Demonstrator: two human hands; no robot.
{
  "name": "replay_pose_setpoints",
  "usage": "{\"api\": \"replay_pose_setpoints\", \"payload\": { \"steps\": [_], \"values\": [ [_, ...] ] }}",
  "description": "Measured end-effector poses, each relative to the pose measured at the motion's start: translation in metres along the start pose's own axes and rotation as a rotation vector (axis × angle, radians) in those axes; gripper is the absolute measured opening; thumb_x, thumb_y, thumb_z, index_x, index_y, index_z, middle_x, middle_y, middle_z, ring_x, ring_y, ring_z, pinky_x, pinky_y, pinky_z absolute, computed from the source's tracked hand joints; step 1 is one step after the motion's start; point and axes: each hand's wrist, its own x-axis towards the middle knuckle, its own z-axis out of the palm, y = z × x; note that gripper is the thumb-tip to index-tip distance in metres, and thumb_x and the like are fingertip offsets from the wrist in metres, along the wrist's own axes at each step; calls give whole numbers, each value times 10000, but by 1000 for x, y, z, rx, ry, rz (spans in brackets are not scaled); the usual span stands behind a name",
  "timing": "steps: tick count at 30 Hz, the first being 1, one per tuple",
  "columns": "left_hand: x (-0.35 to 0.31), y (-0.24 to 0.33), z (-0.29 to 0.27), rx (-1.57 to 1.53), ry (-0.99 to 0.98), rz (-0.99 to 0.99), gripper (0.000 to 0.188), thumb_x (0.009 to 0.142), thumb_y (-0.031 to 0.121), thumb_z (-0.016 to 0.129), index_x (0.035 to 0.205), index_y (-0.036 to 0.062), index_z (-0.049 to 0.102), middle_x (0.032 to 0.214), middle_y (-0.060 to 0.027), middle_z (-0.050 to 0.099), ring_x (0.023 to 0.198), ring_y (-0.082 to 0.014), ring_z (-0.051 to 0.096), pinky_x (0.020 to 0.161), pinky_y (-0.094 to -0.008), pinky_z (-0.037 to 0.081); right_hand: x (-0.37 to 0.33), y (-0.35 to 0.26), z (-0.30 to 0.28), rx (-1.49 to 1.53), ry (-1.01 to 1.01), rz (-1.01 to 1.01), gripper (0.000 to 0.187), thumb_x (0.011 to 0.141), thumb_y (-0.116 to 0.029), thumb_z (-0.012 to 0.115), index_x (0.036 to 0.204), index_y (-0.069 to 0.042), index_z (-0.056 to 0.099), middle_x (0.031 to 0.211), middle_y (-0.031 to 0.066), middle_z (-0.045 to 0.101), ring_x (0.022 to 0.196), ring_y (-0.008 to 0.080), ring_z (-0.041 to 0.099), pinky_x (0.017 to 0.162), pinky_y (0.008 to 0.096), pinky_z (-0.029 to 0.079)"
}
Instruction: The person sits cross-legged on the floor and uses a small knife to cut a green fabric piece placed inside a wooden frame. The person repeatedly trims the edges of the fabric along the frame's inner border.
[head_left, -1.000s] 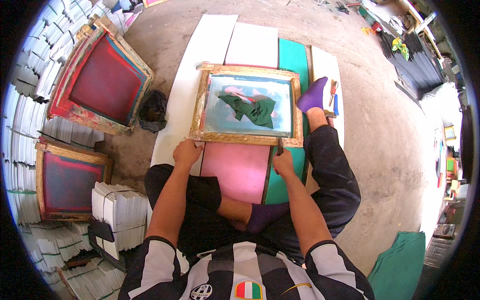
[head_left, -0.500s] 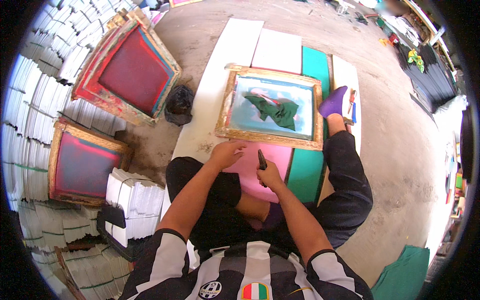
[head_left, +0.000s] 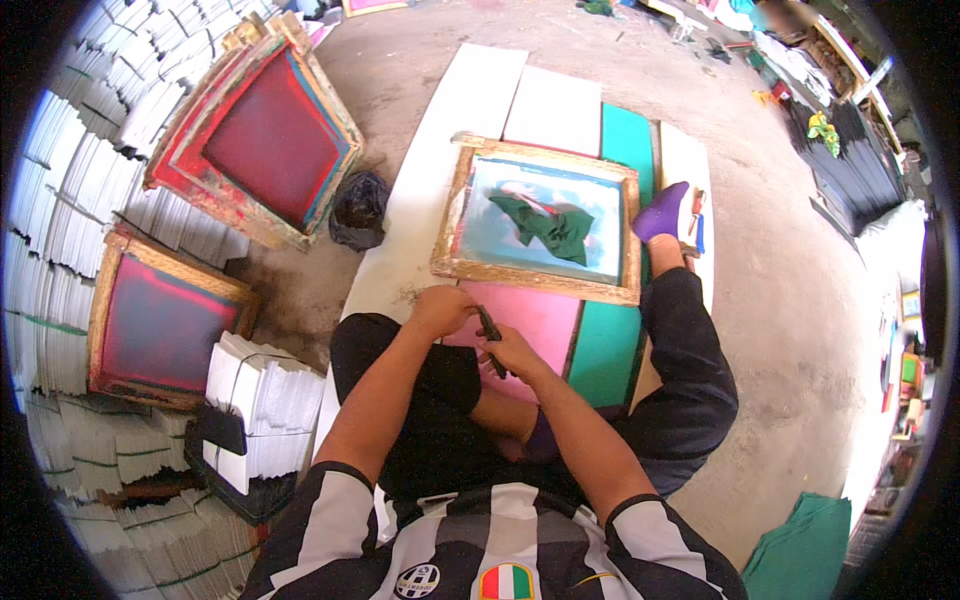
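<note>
In front of my crossed leg, my right hand [head_left: 512, 352] is closed round dark pliers [head_left: 488, 325], their jaws tilted up and to the left. My left hand [head_left: 441, 310] is beside the jaws, its fingers drawn together at the tip; whatever they pinch is too small to make out. Just beyond both hands lies a wooden-framed printing screen [head_left: 540, 277] with pale blue mesh. A crumpled dark green cloth [head_left: 560, 232] rests on that mesh. Under my hands is a pink panel [head_left: 535, 318].
White and green boards [head_left: 607, 345] lie under the screen. My foot in a purple sock [head_left: 661, 211] is by its right edge, near small hand tools [head_left: 697, 215]. Left stand red-meshed screens [head_left: 270, 145], a black plastic bag [head_left: 358, 208] and paper stacks [head_left: 262, 410]. Green fabric [head_left: 800, 550] lies lower right.
My right hand has moved left with the pliers, tilting their jaws leftward. My left hand's fingers have closed together and now meet near the tip of the jaws.
</note>
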Motion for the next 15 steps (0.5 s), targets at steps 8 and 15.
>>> {"api": "replay_pose_setpoints", "payload": {
  "steps": [8, 15],
  "values": [
    [1, -13, -11, 37, -20, -538, 290, 881, 352, 684, 1012, 102, 752, 1027, -148, 732, 979, -330, 707, 808, -452, 564, -8, 17, -32, 130, 110, 112, 422, 956, -172, 601, 1334, -17, 495, 872, 143, 647, 659, 223, 664, 582, 365, 562],
    [3, -41, -3, 30, 45, -825, 345, 844, 360, 750, 1043, 79, 738, 1088, -136, 731, 1011, -314, 712, 817, -423, 572, -18, 33, -103, 81, 425, 123, 308, 919, -136, 596, 1174, 16, 514, 806, 113, 591, 613, 213, 615, 522, 368, 538]
  ]
}}
